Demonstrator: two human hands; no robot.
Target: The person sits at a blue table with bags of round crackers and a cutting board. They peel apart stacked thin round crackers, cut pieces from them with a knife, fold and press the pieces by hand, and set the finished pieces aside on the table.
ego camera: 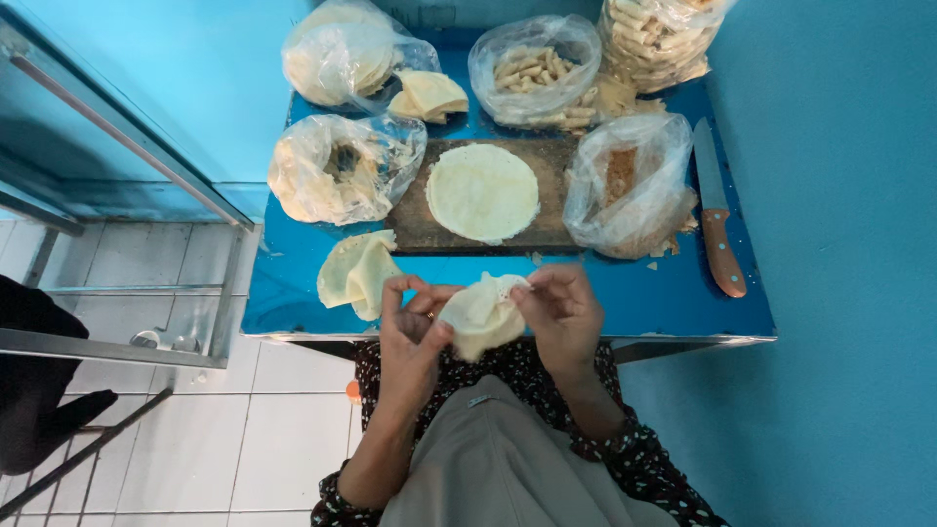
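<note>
Nearest, just above the lap: left hand (415,332) and right hand (564,310), close together, both curled and partly shut around one thin dough round (480,317). Pinch its edges with the fingertips, left from below, right from the top edge. Looks half folded, soft and floppy, not yet a neat roll. No filling to see inside it; cannot tell if any is there.

Just past the hands, on the near left of the blue table (673,303): two folded rounds (356,273), lying flat and touching each other, not rolled.

Further on, in the middle: a wooden board (410,220) with one flat round (482,192) spread open on it, waiting and bare. Left of the board, an open bag of soft rounds (342,171). Right of the board, a bag of brown crumbs (630,185), and beside that a knife (717,220) with a wooden handle, not in use.

Farthest away: a tied bag of flat rounds (346,54), a few loose folded pieces (429,95), and two bags of finished rolls (535,70) (659,39).

So, as a guess: plenty of rolls already done, one in the hands partway, and lots of flat rounds still left to do.
</note>
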